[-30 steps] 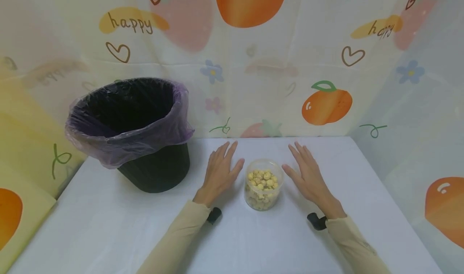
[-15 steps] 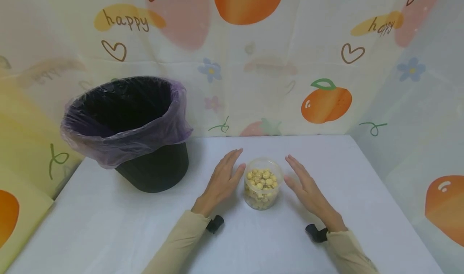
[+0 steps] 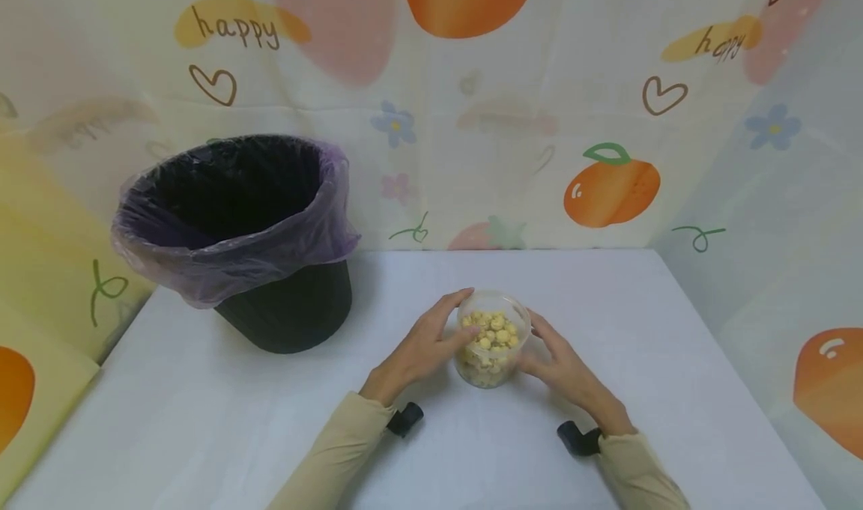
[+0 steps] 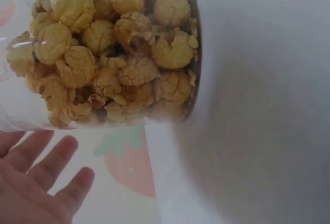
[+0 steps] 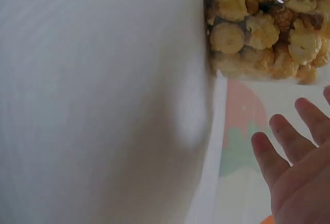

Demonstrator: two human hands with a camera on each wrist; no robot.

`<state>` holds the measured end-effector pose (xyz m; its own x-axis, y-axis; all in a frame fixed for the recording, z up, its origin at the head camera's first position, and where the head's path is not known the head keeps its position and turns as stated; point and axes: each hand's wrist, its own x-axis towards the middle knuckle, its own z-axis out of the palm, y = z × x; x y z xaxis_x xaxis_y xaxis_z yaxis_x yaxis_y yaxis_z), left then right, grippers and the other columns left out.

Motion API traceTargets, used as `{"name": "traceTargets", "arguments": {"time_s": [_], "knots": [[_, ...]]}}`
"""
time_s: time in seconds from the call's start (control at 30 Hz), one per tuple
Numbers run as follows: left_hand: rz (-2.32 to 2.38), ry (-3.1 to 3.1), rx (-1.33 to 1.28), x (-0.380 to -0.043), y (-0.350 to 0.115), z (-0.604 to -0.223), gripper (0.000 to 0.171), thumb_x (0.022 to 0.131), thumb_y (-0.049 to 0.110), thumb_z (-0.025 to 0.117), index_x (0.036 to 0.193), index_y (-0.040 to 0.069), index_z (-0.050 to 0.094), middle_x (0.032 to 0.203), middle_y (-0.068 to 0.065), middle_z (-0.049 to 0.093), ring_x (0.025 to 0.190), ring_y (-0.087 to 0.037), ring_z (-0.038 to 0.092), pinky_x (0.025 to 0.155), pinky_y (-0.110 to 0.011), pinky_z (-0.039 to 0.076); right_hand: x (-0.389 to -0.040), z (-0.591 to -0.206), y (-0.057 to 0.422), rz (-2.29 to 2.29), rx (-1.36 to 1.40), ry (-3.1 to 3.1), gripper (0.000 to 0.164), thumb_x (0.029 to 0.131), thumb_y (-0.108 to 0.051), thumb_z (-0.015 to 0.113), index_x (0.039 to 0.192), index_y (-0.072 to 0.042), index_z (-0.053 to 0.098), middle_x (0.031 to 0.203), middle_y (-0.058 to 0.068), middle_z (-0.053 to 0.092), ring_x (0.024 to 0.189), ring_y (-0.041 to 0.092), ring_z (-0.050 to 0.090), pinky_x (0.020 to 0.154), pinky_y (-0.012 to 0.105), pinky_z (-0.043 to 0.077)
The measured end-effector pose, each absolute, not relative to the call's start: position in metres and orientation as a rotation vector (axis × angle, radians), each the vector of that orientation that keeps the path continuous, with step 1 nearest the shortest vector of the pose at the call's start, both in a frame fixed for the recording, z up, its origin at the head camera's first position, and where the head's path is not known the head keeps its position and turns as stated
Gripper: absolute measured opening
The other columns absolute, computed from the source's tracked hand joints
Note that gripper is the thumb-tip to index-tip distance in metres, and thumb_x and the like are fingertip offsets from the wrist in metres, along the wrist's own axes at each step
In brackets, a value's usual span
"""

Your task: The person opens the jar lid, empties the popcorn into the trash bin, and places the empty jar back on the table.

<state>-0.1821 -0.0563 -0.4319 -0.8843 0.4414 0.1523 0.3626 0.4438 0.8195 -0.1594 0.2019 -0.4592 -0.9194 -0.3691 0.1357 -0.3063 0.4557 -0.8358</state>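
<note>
A clear round plastic jar without a lid stands upright on the white table, partly filled with yellow popcorn. On its left, my left hand reaches close to the wall; its thumb overlaps the near rim in the head view. My right hand is at the opposite side, index finger by the rim and thumb low beside the wall. Both wrist views show the fingers extended and spread: left fingers just beyond the popcorn-filled wall, right fingers likewise apart from it.
A black bin lined with a purple plastic bag stands at the back left of the white table. Behind the table's far edge hangs a fruit-printed curtain, which also runs along both sides.
Both hands have closed in on the jar from either side, until their fingertips are right at it in the head view. The jar and bin have stayed in place.
</note>
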Motion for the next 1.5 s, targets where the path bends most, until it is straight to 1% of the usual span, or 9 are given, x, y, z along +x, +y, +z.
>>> {"name": "traceTargets", "arguments": {"time_s": [0.13, 0.4, 0.53, 0.63, 0.83, 0.9, 1.07, 1.23, 1.5], "knots": [[1.449, 2.552, 0.720, -0.184, -0.054, -0.430, 0.074, 0.092, 0.051, 0.062, 0.155, 0.024, 0.033, 0.159, 0.000, 0.037, 0.149, -0.022, 0.032, 0.119, -0.054, 0.029, -0.160, -0.459, 0.198, -1.492, -0.559, 2.582, 0.083, 0.088, -0.030, 0.074, 0.157, -0.022, 0.028, 0.161, 0.009, 0.033, 0.144, 0.040, 0.034, 0.109, 0.074, 0.025], [1.418, 2.466, 0.788, -0.192, -0.050, -0.429, 0.097, 0.079, 0.057, 0.076, 0.157, 0.029, 0.026, 0.161, 0.002, 0.032, 0.149, -0.022, 0.030, 0.117, -0.054, 0.030, -0.169, -0.462, 0.189, -1.584, -0.531, 2.468, 0.106, 0.074, -0.027, 0.088, 0.157, -0.022, 0.023, 0.161, 0.007, 0.032, 0.149, 0.035, 0.027, 0.115, 0.070, 0.019], [1.433, 2.395, 0.778, -0.195, -0.046, -0.432, 0.112, 0.069, 0.063, 0.081, 0.158, 0.032, 0.021, 0.162, 0.001, 0.029, 0.150, -0.022, 0.028, 0.118, -0.054, 0.029, -0.173, -0.465, 0.182, -1.663, -0.534, 2.398, 0.111, 0.068, -0.020, 0.092, 0.156, -0.023, 0.025, 0.159, 0.008, 0.032, 0.146, 0.034, 0.030, 0.115, 0.068, 0.023], [1.455, 2.366, 0.782, -0.196, -0.044, -0.433, 0.120, 0.064, 0.063, 0.084, 0.158, 0.029, 0.018, 0.162, -0.001, 0.028, 0.149, -0.023, 0.029, 0.118, -0.053, 0.030, -0.175, -0.466, 0.178, -1.700, -0.536, 2.376, 0.109, 0.067, -0.017, 0.091, 0.154, -0.020, 0.027, 0.157, 0.010, 0.034, 0.142, 0.035, 0.036, 0.114, 0.065, 0.028], [1.563, 2.409, 0.761, -0.193, -0.038, -0.436, 0.112, 0.066, 0.033, 0.091, 0.156, 0.018, 0.025, 0.155, -0.011, 0.040, 0.143, -0.034, 0.039, 0.114, -0.054, 0.035, -0.174, -0.467, 0.172, -1.672, -0.476, 2.426, 0.110, 0.067, -0.022, 0.091, 0.154, -0.013, 0.025, 0.153, 0.014, 0.039, 0.138, 0.035, 0.042, 0.112, 0.060, 0.036], [1.606, 2.423, 0.749, -0.191, -0.036, -0.437, 0.109, 0.066, 0.029, 0.091, 0.154, 0.016, 0.028, 0.153, -0.012, 0.043, 0.141, -0.035, 0.041, 0.113, -0.054, 0.036, -0.174, -0.467, 0.172, -1.671, -0.475, 2.452, 0.109, 0.066, -0.020, 0.092, 0.154, -0.011, 0.027, 0.152, 0.015, 0.040, 0.138, 0.035, 0.043, 0.111, 0.059, 0.037], [1.669, 2.475, 0.739, -0.186, -0.031, -0.439, 0.106, 0.065, 0.028, 0.092, 0.152, 0.015, 0.033, 0.151, -0.009, 0.046, 0.139, -0.031, 0.044, 0.112, -0.052, 0.037, -0.174, -0.467, 0.171, -1.677, -0.495, 2.508, 0.105, 0.065, -0.017, 0.092, 0.150, -0.007, 0.032, 0.149, 0.016, 0.045, 0.135, 0.034, 0.046, 0.110, 0.055, 0.039], [1.691, 2.546, 0.714, -0.180, -0.027, -0.441, 0.106, 0.064, 0.032, 0.092, 0.152, 0.014, 0.035, 0.151, -0.008, 0.046, 0.138, -0.033, 0.045, 0.112, -0.052, 0.038, -0.174, -0.467, 0.170, -1.689, -0.521, 2.541, 0.101, 0.064, -0.016, 0.092, 0.148, -0.004, 0.036, 0.146, 0.015, 0.050, 0.134, 0.033, 0.047, 0.109, 0.055, 0.038], [1.660, 2.567, 0.717, -0.176, -0.027, -0.439, 0.106, 0.066, 0.036, 0.090, 0.152, 0.014, 0.032, 0.152, -0.009, 0.044, 0.139, -0.034, 0.044, 0.111, -0.053, 0.038, -0.176, -0.468, 0.172, -1.650, -0.478, 2.501, 0.110, 0.062, -0.021, 0.094, 0.151, -0.010, 0.029, 0.148, 0.015, 0.044, 0.135, 0.033, 0.046, 0.110, 0.058, 0.039]]}}
